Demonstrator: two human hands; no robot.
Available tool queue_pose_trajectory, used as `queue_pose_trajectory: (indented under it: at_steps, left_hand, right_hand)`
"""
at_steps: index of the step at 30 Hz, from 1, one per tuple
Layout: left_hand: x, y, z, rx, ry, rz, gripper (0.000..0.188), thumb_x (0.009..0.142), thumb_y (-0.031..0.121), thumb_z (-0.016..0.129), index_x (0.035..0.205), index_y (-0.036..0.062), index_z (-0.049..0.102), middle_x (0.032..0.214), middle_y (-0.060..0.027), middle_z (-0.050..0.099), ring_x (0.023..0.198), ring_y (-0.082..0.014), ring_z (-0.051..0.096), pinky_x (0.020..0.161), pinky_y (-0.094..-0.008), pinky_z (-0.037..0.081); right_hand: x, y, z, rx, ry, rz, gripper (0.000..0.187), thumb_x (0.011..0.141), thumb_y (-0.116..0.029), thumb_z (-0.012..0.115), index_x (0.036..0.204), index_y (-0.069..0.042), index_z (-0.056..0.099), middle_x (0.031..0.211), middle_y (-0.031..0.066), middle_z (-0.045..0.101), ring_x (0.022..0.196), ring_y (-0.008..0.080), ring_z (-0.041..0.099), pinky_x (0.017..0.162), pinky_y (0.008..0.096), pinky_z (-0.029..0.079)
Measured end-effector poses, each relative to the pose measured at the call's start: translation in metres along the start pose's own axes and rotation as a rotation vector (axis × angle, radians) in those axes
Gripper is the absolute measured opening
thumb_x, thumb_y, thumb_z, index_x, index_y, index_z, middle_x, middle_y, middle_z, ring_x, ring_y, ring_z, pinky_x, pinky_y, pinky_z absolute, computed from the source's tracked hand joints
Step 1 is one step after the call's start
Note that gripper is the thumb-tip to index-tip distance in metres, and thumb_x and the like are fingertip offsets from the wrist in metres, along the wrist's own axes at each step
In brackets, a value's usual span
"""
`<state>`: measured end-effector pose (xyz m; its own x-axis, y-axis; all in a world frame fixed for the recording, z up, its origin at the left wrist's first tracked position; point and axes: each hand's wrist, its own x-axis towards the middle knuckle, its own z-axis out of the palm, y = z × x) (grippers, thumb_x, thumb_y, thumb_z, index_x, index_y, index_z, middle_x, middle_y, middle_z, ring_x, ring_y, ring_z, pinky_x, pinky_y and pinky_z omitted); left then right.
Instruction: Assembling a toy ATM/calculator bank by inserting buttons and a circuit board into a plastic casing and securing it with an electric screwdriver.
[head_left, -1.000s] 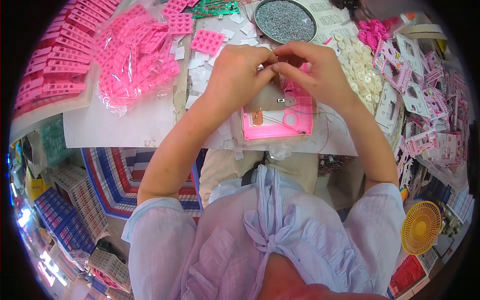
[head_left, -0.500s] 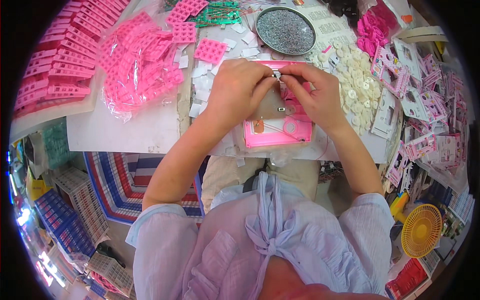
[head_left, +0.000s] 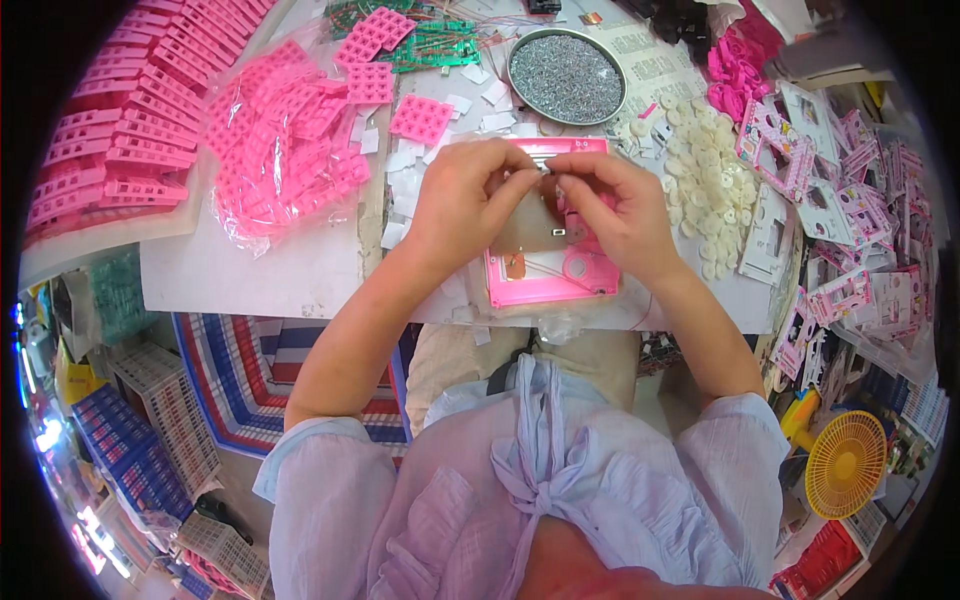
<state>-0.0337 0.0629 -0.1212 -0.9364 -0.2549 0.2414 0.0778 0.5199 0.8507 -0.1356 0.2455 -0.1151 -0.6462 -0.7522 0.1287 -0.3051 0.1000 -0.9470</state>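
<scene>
Lower right: noted a round yellow slatted plastic grille (head_left: 846, 465). Lower left: noted a bag of red, white and blue striped material (head_left: 290, 372).

Centre: found a shallow, open, rectangular pink plastic casing (head_left: 552, 293), lying flat on a white tabletop (head_left: 250, 280) close to its near edge. Judged light, stiff and rather smooth; best gripped by the outer side walls, clear of the interior. Inside, recorded a thin, flat grey-brown sheet (head_left: 528, 232), judged easily bent and better taken by its edges.

Over the casing's far half: observed the left hand (head_left: 468, 190) and right hand (head_left: 622, 205), each with thumb and forefinger nearly together, fingertips almost meeting at a tiny pale piece (head_left: 543, 168). Could not tell hold from mere touch on either side. Judged the piece very light, easily dropped, fit only for a fingertip pinch.

Right of centre: listed loose white plastic discs (head_left: 705, 185). Upper centre: listed a round, metal-rimmed tin (head_left: 566, 121) of small grey metal pieces (head_left: 568, 78), and green circuit boards (head_left: 440, 48).
</scene>
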Motion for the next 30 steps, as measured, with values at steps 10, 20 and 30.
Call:
queue_pose_trajectory:
  at_steps: [10,20,30]
  left_hand:
    - [-0.006,-0.01,0.0,0.151,0.123,0.36,0.01,0.083,0.0,0.074,0.092,0.0048,0.071,0.081,-0.0036,0.069,0.066,-0.0165,0.061,0.079,-0.0324,0.045]
    - [-0.015,-0.007,-0.008,0.152,0.184,0.248,0.011,0.082,0.001,0.076,0.091,0.0064,0.072,0.077,-0.0019,0.069,0.061,-0.0138,0.059,0.079,-0.0316,0.044]
    - [-0.027,-0.017,-0.013,0.219,0.216,0.273,0.013,0.081,0.003,0.077,0.091,0.0071,0.072,0.079,-0.0016,0.069,0.061,-0.0152,0.058,0.076,-0.032,0.043]
  right_hand:
    - [0.014,-0.006,-0.022,0.393,-0.409,0.223,0.049,0.094,-0.008,0.064,0.142,-0.007,0.057,0.103,-0.0007,0.066,0.085,0.0072,0.058,0.077,0.0245,0.05]
    - [0.21,0.098,-0.108,-1.333,0.567,-0.025,0.045,0.084,-0.028,0.078,0.117,-0.002,0.061,0.122,0.0116,0.061,0.116,0.0325,0.055,0.093,0.049,0.047]
    - [0.062,0.011,-0.106,-0.014,0.635,-0.379,0.041,0.083,0.0,0.079,0.12,-0.001,0.061,0.107,0.0059,0.067,0.096,0.0127,0.064,0.086,0.026,0.051]
